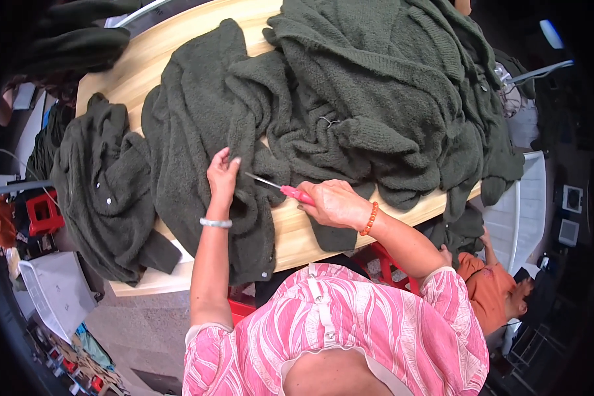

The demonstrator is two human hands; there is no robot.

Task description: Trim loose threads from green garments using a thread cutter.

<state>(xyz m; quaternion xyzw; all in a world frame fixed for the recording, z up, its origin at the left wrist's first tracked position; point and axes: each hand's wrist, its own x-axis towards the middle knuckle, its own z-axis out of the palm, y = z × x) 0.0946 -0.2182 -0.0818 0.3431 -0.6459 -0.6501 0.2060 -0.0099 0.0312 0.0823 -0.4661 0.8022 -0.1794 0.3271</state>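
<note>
In my right hand [336, 203] is a slim tool with a pinkish-red handle [297, 194] and a thin metal shaft. The fingers wrap round the handle, and the shaft points left toward my other hand. My left hand [223, 175] is above a dark green knit cardigan [191, 125], its thumb and fingertips drawn together. Whatever the fingertips hold, perhaps a thread or a bit of knit, is too small to make out. The cardigan lies spread on the wooden table [297, 228], with a button near its lower edge.
A large heap of dark green knitwear [389, 86] covers the table's right side. Another buttoned green garment [105, 191] hangs over the left edge. White bins [59, 294] stand beyond the table on both sides. A person in orange [492, 290] is at lower right.
</note>
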